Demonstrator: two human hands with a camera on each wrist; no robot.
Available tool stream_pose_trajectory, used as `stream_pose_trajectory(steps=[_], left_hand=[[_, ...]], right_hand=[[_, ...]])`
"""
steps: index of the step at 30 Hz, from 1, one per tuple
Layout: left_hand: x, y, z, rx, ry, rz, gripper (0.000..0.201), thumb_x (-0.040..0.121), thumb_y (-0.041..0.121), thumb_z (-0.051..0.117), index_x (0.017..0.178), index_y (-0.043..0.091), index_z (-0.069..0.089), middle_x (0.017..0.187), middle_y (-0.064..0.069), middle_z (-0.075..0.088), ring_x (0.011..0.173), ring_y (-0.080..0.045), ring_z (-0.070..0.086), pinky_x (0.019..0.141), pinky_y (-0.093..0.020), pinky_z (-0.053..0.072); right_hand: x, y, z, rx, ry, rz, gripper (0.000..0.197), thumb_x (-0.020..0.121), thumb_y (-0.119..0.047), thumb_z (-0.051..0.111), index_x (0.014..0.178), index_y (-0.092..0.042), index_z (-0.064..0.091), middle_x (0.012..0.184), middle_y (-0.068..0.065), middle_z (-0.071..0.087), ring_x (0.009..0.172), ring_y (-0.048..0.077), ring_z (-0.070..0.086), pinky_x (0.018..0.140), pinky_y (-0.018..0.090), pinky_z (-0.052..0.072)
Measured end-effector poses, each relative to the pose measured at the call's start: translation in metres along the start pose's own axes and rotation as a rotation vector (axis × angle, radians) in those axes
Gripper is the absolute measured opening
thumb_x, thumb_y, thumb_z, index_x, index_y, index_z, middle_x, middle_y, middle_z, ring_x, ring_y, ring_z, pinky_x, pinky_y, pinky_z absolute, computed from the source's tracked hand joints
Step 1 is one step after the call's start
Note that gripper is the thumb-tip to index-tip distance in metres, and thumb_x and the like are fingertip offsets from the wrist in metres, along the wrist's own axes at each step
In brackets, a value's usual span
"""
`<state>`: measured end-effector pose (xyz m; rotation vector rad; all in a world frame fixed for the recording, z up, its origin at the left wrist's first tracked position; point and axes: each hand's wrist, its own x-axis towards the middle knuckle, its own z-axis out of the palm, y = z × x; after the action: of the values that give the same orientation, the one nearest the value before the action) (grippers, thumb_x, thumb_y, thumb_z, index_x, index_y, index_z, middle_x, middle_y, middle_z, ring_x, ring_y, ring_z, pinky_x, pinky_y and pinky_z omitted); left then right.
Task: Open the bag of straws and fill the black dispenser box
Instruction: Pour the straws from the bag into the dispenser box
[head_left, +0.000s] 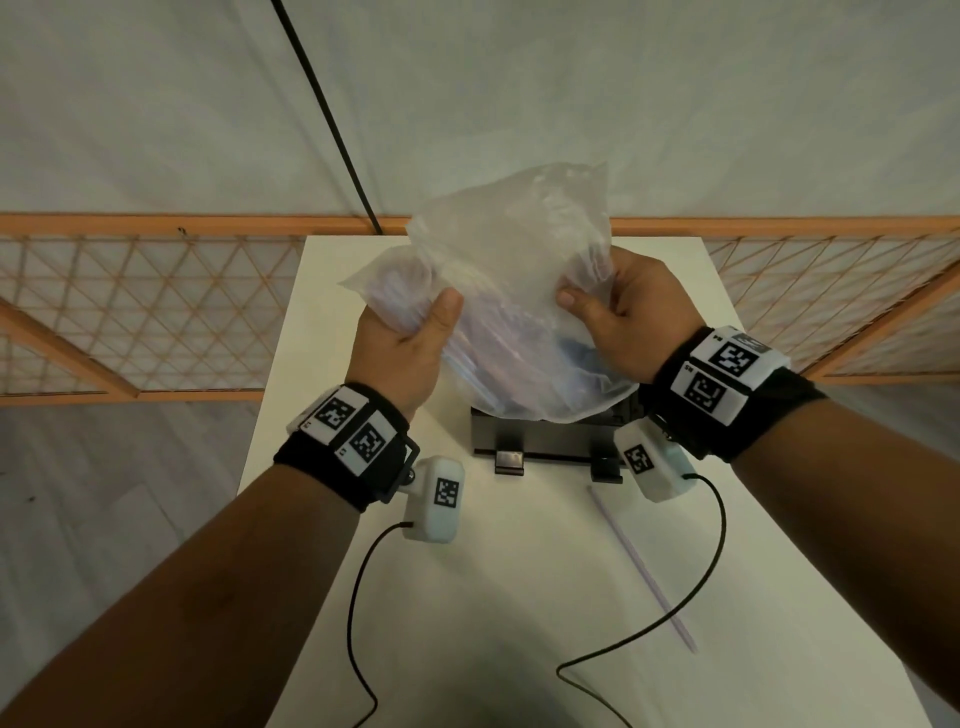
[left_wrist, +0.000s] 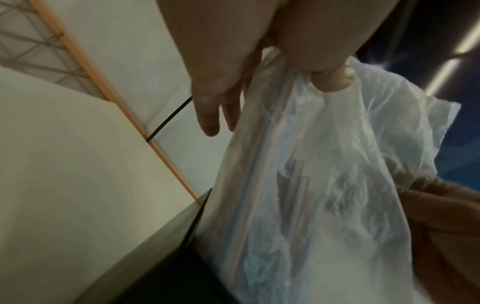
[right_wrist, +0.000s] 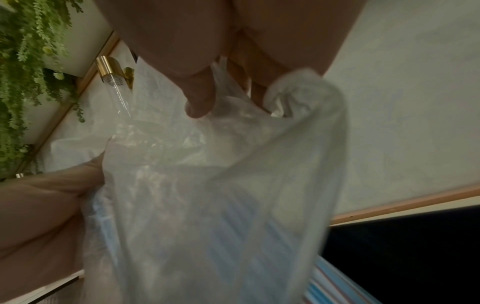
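A translucent plastic bag of straws (head_left: 511, 306) hangs in the air between both hands, above the black dispenser box (head_left: 550, 441). My left hand (head_left: 410, 338) grips its left side, thumb on the front. My right hand (head_left: 618, 312) pinches the plastic on its right side. In the left wrist view pastel straws show through the bag (left_wrist: 298, 195), and the box's black edge (left_wrist: 182, 236) lies below it. In the right wrist view the crumpled bag (right_wrist: 221, 195) fills the middle, with striped straws (right_wrist: 327, 281) at the bottom. A single lilac straw (head_left: 641, 566) lies loose on the white table (head_left: 467, 597).
An orange lattice fence (head_left: 156, 306) runs behind the table's far edge. A thin black pole (head_left: 327, 114) leans up from there. Black cables (head_left: 675, 618) from the wrist cameras trail across the table near me. Grey floor lies to the left.
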<state>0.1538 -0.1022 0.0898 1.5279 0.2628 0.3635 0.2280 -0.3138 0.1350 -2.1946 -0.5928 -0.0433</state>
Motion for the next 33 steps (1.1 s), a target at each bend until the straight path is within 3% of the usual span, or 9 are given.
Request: stream_pose_trajectory(steps=[4,10,15,18,21,24,26,29,33], left_hand=[[-0.005,0.0,0.0,0.13,-0.001,0.1,0.026,0.092,0.043,0.071,0.113,0.029,0.065,0.109,0.011,0.073,0.109,-0.003,0.069,0.103,-0.042,0.055],[-0.01,0.004,-0.005,0.079,-0.033,0.09,0.107,0.061,0.077,0.079,0.142,0.015,0.047,0.135,-0.006,0.064,0.13,-0.019,0.06,0.114,-0.048,0.046],[-0.009,0.007,-0.004,0.082,0.086,0.011,0.145,0.048,0.106,0.043,0.148,0.002,0.043,0.137,-0.03,0.059,0.126,-0.041,0.059,0.115,-0.054,0.043],[0.001,-0.003,-0.005,-0.076,0.072,-0.082,0.133,0.049,0.105,0.048,0.152,0.021,0.043,0.14,-0.008,0.064,0.128,-0.028,0.063,0.112,-0.057,0.046],[-0.001,0.006,-0.001,-0.24,0.011,-0.142,0.134,0.03,0.101,0.059,0.143,0.03,0.046,0.121,0.013,0.074,0.111,-0.01,0.072,0.09,-0.038,0.061],[-0.006,0.008,0.001,-0.258,-0.05,-0.257,0.146,0.02,0.102,0.057,0.146,0.03,0.044,0.128,0.009,0.07,0.112,-0.009,0.069,0.08,-0.03,0.058],[-0.008,0.004,0.001,-0.212,-0.081,-0.32,0.127,0.042,0.1,0.052,0.145,0.025,0.05,0.127,0.005,0.072,0.111,-0.009,0.071,0.082,-0.031,0.058],[-0.011,-0.001,0.003,-0.121,-0.049,-0.31,0.05,0.096,0.066,0.035,0.113,0.03,0.065,0.099,0.012,0.076,0.098,-0.007,0.071,0.095,-0.043,0.057],[-0.006,-0.008,-0.003,0.057,-0.12,-0.223,0.057,0.082,0.085,0.045,0.104,0.039,0.07,0.109,-0.003,0.075,0.107,-0.023,0.07,0.101,-0.057,0.054]], right_hand=[[0.002,-0.002,-0.001,0.005,0.022,-0.017,0.004,0.094,-0.021,0.064,0.096,-0.022,0.067,0.083,-0.021,0.064,0.073,-0.011,0.058,0.07,-0.002,0.037],[0.0,-0.013,-0.008,0.027,0.054,-0.055,0.006,0.095,-0.014,0.063,0.093,-0.02,0.066,0.069,-0.029,0.061,0.07,-0.02,0.057,0.065,0.0,0.037],[0.007,-0.02,-0.009,0.128,0.1,-0.128,0.003,0.093,-0.009,0.064,0.094,-0.01,0.066,0.086,-0.005,0.071,0.077,-0.004,0.063,0.072,0.008,0.044],[0.01,-0.022,-0.01,0.181,0.134,-0.161,0.004,0.092,-0.006,0.064,0.091,-0.01,0.064,0.08,-0.013,0.065,0.073,-0.006,0.061,0.071,0.01,0.044],[0.013,-0.023,-0.009,0.197,0.143,-0.168,0.004,0.092,-0.005,0.063,0.09,-0.002,0.065,0.078,-0.011,0.064,0.07,-0.006,0.06,0.07,0.011,0.044],[0.015,-0.027,-0.01,0.211,0.137,-0.173,0.004,0.091,-0.003,0.064,0.09,0.0,0.066,0.08,-0.009,0.065,0.072,-0.005,0.06,0.07,0.011,0.044],[0.016,-0.03,-0.011,0.162,0.084,-0.18,0.005,0.091,-0.004,0.064,0.089,0.0,0.066,0.08,-0.003,0.067,0.072,0.002,0.062,0.07,0.012,0.046],[0.017,-0.032,-0.012,0.155,0.065,-0.163,0.005,0.091,-0.004,0.064,0.087,-0.001,0.065,0.078,0.001,0.069,0.07,0.008,0.065,0.068,0.014,0.048],[0.017,-0.031,-0.013,0.157,0.101,-0.17,0.004,0.091,-0.002,0.063,0.088,-0.004,0.065,0.077,-0.011,0.065,0.067,-0.006,0.062,0.067,0.008,0.044]])
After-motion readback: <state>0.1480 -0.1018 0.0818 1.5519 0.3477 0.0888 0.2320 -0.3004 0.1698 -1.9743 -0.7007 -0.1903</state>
